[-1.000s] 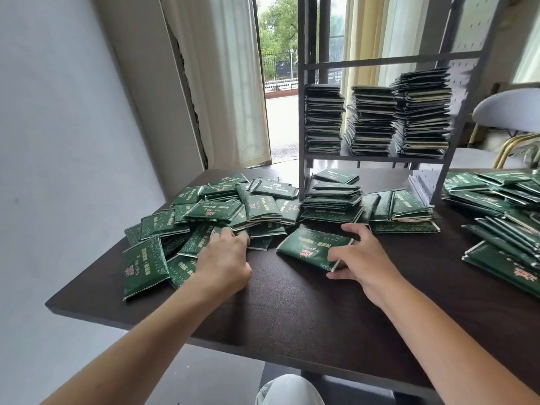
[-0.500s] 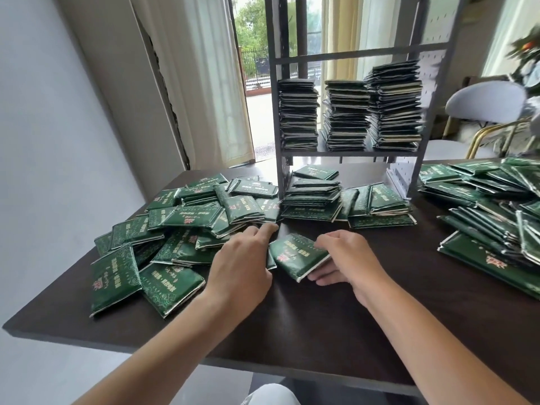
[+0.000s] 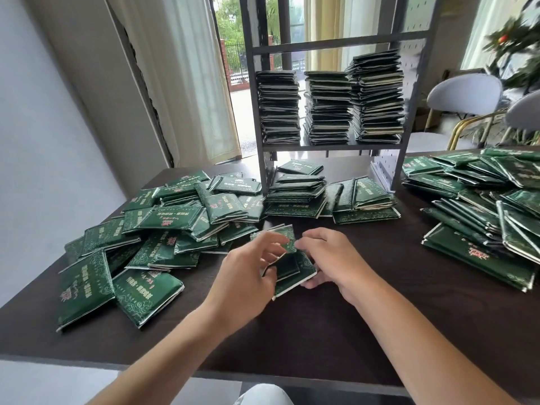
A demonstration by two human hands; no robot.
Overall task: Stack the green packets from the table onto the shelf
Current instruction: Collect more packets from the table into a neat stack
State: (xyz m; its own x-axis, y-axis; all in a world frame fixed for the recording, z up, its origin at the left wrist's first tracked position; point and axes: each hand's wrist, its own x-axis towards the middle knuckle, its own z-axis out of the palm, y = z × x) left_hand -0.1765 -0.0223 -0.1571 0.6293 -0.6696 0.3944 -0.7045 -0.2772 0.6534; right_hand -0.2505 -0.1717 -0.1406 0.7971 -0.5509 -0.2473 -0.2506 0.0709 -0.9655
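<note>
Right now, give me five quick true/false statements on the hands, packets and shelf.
1. Both hands hold packets between them. True: left hand and right hand grip the held packets.
2. The shelf carries three stacks. True.
3. The left stack is tallest. False: the right stack is.
4. The table has no loose packets. False: piles lie left and right.
5. The chair is black. False: white.
</note>
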